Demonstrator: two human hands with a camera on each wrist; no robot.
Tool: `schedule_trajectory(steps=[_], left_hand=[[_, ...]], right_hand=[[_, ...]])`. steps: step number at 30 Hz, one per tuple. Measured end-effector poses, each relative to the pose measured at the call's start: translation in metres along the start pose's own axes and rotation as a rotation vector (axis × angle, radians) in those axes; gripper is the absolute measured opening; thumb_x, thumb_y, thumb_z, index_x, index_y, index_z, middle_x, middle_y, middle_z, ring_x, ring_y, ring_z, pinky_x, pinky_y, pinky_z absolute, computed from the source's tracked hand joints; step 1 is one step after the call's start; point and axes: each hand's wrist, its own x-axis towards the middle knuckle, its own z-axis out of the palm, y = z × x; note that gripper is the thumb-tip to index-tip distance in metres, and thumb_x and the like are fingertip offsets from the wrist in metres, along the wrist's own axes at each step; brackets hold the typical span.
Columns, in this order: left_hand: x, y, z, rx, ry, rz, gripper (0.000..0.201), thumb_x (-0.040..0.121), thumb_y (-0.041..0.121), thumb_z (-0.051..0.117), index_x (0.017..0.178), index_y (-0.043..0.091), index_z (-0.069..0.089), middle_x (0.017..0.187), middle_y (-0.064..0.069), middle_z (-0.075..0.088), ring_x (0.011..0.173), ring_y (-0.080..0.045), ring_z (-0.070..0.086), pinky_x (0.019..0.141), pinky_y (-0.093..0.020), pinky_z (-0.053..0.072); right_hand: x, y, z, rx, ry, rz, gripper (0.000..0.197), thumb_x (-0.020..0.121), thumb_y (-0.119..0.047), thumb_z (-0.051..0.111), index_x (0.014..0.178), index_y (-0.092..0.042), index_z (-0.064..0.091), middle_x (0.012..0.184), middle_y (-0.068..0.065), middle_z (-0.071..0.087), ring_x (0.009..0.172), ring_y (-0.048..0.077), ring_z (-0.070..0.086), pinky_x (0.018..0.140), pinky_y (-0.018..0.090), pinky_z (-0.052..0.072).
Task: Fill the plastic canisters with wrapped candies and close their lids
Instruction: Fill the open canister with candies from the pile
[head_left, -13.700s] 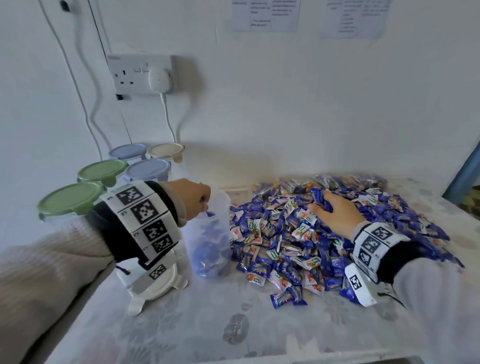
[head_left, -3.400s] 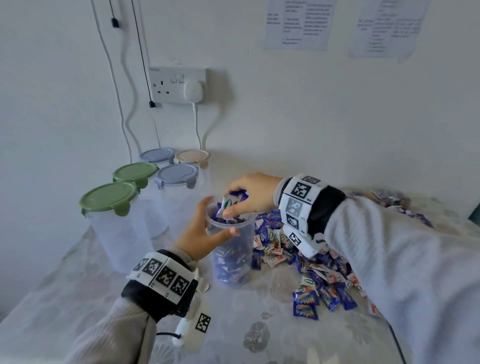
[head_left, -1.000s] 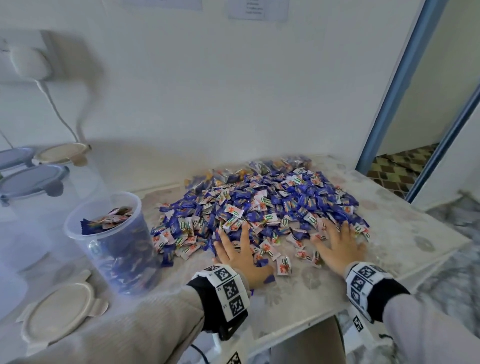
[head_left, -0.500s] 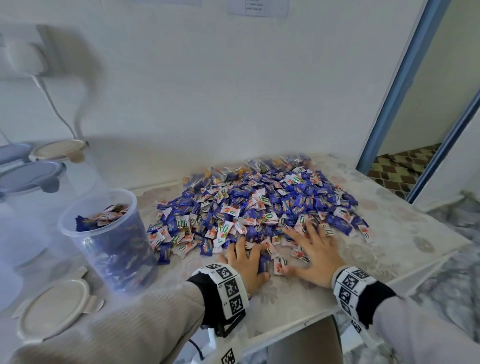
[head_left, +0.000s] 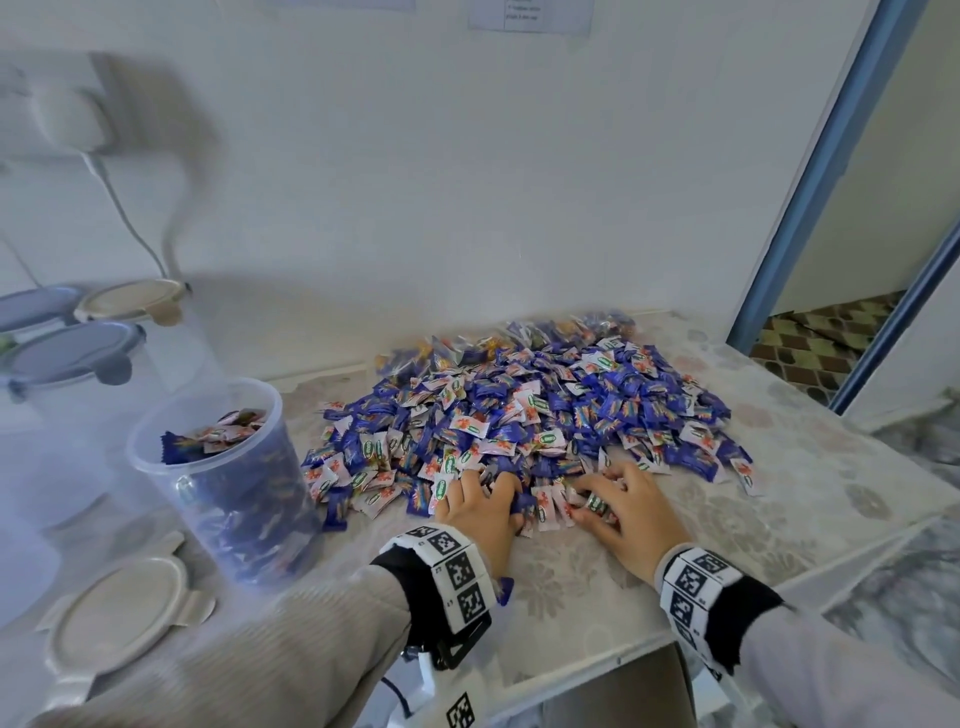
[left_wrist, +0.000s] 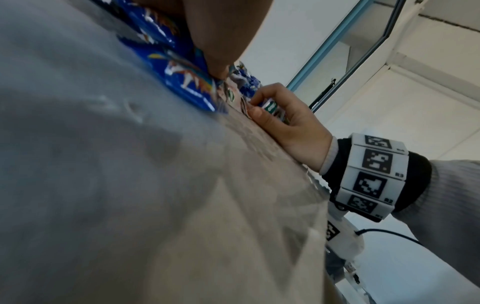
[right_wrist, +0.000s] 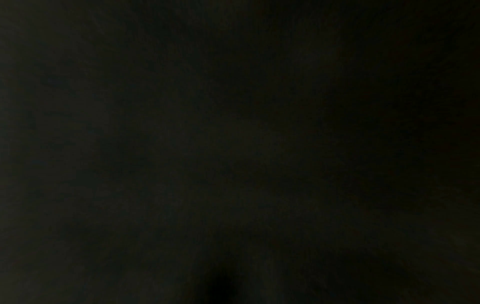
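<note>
1. Left hand (head_left: 480, 512) and right hand (head_left: 626, 512) lie side by side at the near edge of the candies (head_left: 524, 415), fingers curled, gathering wrappers.
2. Open canister (head_left: 223, 467), nearly full, stands left of both hands.
3. Its lid (head_left: 111, 616) lies nearer, beside it.

Glossy foil-like wrappers cover the candies (head_left: 524, 415) heaped just beyond both hands, blue and white and catching the light. To the left of the left hand (head_left: 480, 514) stands a clear, smooth plastic canister (head_left: 228, 478), and nearer the left forearm lies its matt cream plastic lid (head_left: 117, 616). Under the hands the table covering (head_left: 737, 525) looks smooth with a faint sheen and pale flower print. Both sleeves (head_left: 270, 660) are soft ribbed knit cloth.
</note>
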Motion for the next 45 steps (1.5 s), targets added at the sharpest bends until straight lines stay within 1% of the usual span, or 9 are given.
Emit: schedule_trajectory(steps=[4, 10, 14, 20, 27, 32, 37, 41, 45], left_hand=[[0.006, -0.007, -0.004, -0.016, 0.059, 0.001, 0.033, 0.098, 0.036, 0.034, 0.128, 0.022, 0.038, 0.124, -0.008, 0.037, 0.112, -0.023, 0.039, 0.083, -0.031, 0.03], [0.01, -0.012, -0.032, -0.066, 0.126, 0.064, 0.033, 0.098, 0.038, 0.031, 0.127, 0.023, 0.037, 0.123, -0.008, 0.038, 0.112, -0.025, 0.038, 0.092, -0.033, 0.032], [0.01, -0.021, -0.057, -0.159, 0.164, 0.041, 0.032, 0.098, 0.038, 0.028, 0.124, 0.022, 0.039, 0.121, -0.009, 0.04, 0.11, -0.026, 0.039, 0.093, -0.036, 0.034], [-0.003, -0.036, -0.12, -0.386, 0.317, 0.055, 0.03, 0.098, 0.033, 0.03, 0.121, 0.018, 0.041, 0.116, -0.012, 0.042, 0.104, -0.024, 0.037, 0.092, -0.036, 0.033], [-0.028, -0.095, -0.2, -0.423, 0.597, 0.054, 0.052, 0.08, 0.038, 0.028, 0.118, 0.007, 0.046, 0.101, -0.013, 0.043, 0.094, -0.022, 0.031, 0.076, -0.024, 0.018], [-0.037, -0.147, -0.204, -0.251, 0.5, -0.152, 0.048, 0.08, 0.044, 0.032, 0.114, 0.014, 0.046, 0.114, -0.02, 0.047, 0.109, -0.034, 0.036, 0.095, -0.04, 0.025], [-0.043, -0.157, -0.198, -0.069, 0.267, -0.227, 0.034, 0.09, 0.035, 0.053, 0.12, 0.023, 0.045, 0.121, -0.012, 0.035, 0.118, -0.031, 0.03, 0.1, -0.04, 0.025], [-0.04, -0.159, -0.194, -0.162, 0.341, -0.199, 0.025, 0.094, 0.029, 0.045, 0.117, 0.023, 0.051, 0.117, -0.013, 0.04, 0.117, -0.032, 0.032, 0.098, -0.039, 0.027], [-0.033, -0.168, -0.188, -0.253, 0.461, -0.107, 0.041, 0.086, 0.045, 0.031, 0.111, 0.022, 0.056, 0.101, -0.014, 0.056, 0.102, -0.031, 0.04, 0.087, -0.034, 0.029]], right_hand=[[0.002, 0.004, 0.0, 0.051, 0.079, 0.016, 0.02, 0.089, -0.032, 0.062, 0.103, -0.018, 0.064, 0.1, -0.001, 0.049, 0.062, 0.004, 0.044, 0.052, 0.013, 0.035], [-0.001, 0.007, -0.005, 0.151, 0.188, 0.057, 0.007, 0.084, -0.003, 0.065, 0.089, -0.008, 0.064, 0.089, 0.003, 0.06, 0.07, 0.017, 0.053, 0.061, 0.009, 0.033], [-0.003, -0.002, -0.018, 0.27, 0.276, 0.048, 0.01, 0.083, -0.001, 0.065, 0.082, -0.011, 0.061, 0.077, 0.0, 0.063, 0.072, 0.017, 0.058, 0.067, 0.025, 0.047], [-0.004, -0.03, -0.044, 0.361, 0.316, -0.004, 0.009, 0.083, 0.001, 0.064, 0.082, -0.008, 0.062, 0.079, 0.004, 0.064, 0.061, 0.003, 0.051, 0.059, 0.006, 0.039], [0.005, -0.054, -0.051, 0.386, 0.34, -0.093, 0.015, 0.082, 0.003, 0.066, 0.078, -0.01, 0.061, 0.069, -0.012, 0.058, 0.057, -0.004, 0.052, 0.051, 0.005, 0.035], [0.016, -0.075, -0.048, 0.406, 0.338, -0.146, 0.018, 0.082, 0.002, 0.067, 0.078, -0.014, 0.06, 0.064, -0.01, 0.057, 0.05, 0.005, 0.051, 0.045, 0.012, 0.037], [0.02, -0.102, -0.042, 0.457, 0.298, -0.163, 0.011, 0.082, 0.002, 0.066, 0.078, -0.007, 0.063, 0.051, -0.011, 0.052, 0.046, -0.004, 0.049, 0.043, 0.006, 0.032], [0.023, -0.12, -0.043, 0.488, 0.269, -0.187, 0.014, 0.082, 0.004, 0.066, 0.078, -0.009, 0.062, 0.049, -0.012, 0.05, 0.046, -0.008, 0.049, 0.044, 0.005, 0.032], [0.026, -0.129, -0.043, 0.502, 0.226, -0.196, 0.013, 0.084, 0.002, 0.064, 0.081, -0.011, 0.063, 0.061, -0.035, 0.056, 0.049, -0.011, 0.05, 0.046, 0.004, 0.034]])
